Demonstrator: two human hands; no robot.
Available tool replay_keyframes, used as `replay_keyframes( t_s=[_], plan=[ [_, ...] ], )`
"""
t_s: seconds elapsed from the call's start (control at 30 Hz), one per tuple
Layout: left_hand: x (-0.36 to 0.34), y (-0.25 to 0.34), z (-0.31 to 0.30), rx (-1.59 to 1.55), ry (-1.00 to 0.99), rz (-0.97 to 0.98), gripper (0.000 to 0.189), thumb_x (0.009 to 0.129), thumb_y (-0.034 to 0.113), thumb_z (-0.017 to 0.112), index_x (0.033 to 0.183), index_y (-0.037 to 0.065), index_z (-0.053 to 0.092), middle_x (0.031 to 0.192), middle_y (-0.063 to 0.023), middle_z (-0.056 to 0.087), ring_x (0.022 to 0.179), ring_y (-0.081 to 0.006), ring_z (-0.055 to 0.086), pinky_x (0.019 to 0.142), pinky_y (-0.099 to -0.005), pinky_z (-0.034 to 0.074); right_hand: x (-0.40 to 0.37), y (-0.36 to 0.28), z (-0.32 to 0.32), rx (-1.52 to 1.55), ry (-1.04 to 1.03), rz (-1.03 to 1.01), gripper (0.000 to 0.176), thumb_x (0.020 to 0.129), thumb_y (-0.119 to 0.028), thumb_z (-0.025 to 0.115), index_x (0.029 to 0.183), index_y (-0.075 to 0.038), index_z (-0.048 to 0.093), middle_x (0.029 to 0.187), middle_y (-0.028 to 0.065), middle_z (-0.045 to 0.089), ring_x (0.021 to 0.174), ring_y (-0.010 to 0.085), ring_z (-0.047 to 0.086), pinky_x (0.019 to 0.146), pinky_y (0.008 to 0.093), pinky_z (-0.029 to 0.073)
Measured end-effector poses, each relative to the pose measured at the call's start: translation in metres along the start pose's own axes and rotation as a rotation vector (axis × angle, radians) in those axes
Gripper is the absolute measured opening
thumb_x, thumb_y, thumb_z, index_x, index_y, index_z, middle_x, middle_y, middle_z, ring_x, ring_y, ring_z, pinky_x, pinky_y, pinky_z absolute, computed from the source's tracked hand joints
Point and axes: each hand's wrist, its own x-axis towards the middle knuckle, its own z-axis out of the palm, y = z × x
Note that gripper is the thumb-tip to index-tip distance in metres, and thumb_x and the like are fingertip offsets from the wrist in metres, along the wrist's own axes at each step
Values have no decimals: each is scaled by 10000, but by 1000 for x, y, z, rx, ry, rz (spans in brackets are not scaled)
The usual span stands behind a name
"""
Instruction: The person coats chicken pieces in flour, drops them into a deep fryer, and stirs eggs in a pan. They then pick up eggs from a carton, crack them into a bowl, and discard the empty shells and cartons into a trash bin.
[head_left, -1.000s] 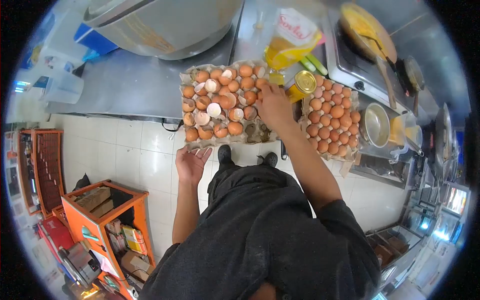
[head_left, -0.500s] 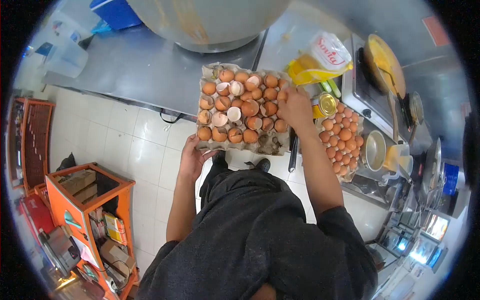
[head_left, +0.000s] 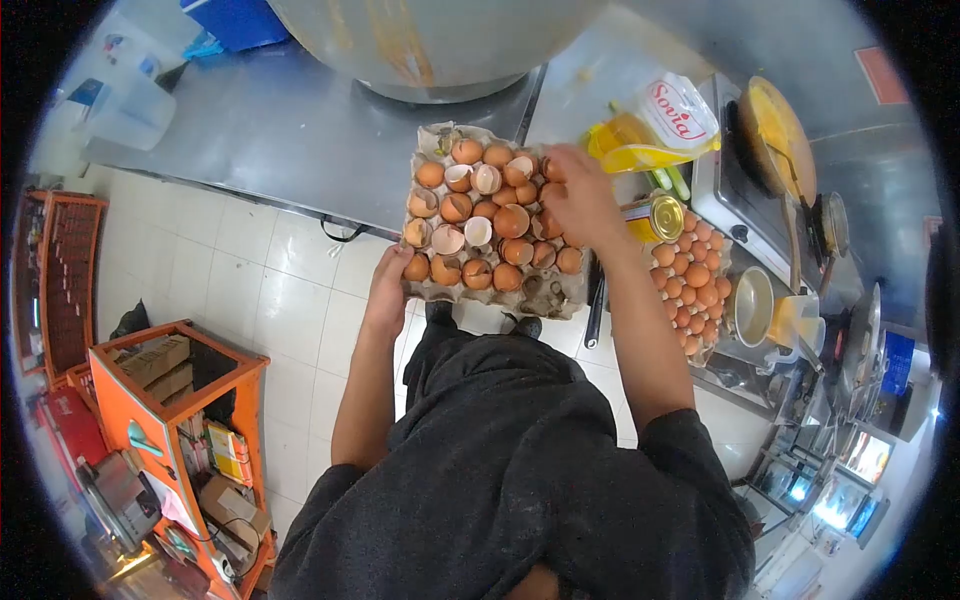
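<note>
A grey cardboard egg tray (head_left: 512, 302) carries several cracked brown eggshells (head_left: 487, 209), some turned with their white insides up. My left hand (head_left: 388, 292) grips the tray's lower left corner, thumb on top of the rim. My right hand (head_left: 583, 198) reaches over the tray's right side, fingers curled down at a brown shell near the upper right corner. It covers part of that column, and what its fingertips hold is hidden. A second tray of whole brown eggs (head_left: 688, 290) sits to the right, with a gold-topped can (head_left: 664, 217) beside it.
A large pot (head_left: 430, 45) stands on the steel counter (head_left: 290, 130). To the right are a yellow Sovia pouch (head_left: 660, 125), a stove (head_left: 712, 150) with a pan (head_left: 775, 130), and a metal pot (head_left: 750, 303). An orange cabinet (head_left: 150, 430) stands at lower left.
My right hand has moved from the tray's right edge inward over the upper right shells. The tray appears slightly further right and tilted. My left hand keeps its hold on the corner.
</note>
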Motion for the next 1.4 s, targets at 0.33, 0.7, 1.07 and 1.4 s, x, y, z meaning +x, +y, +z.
replay_keyframes(
  t_s=[0.33,0.7,1.07,1.4],
  plan=[
    [17,0,-14,-22,29,35,394,1039,336,540,1234,-4,575,1187,-107,641,1104,-194,611,977,-342,481,-61,-29,15,119,14,78,343,849,-128,746,1171,-58,653,1141,154,637,1099,367,614,968,463,501],
    [35,8,5,262,111,61,408,1041,389,559,1120,-10,585,1079,-93,624,1007,-170,562,918,-318,467,-66,-43,23,73,155,131,349,817,-129,776,1143,-65,668,1064,173,639,1016,382,620,885,463,505],
    [31,5,4,272,128,133,345,1073,366,530,1038,25,559,996,-66,587,944,-145,512,884,-306,445,-56,-42,-10,28,172,165,349,812,-164,762,1147,-101,686,1153,159,675,1097,380,613,954,476,478],
    [37,2,-3,325,152,104,382,1046,377,567,1053,-5,561,998,-97,605,937,-169,533,856,-313,457,69,-28,53,-214,-367,46,480,898,-236,588,1367,-145,627,1359,136,619,1344,344,482,1158,558,257]
  ],
)
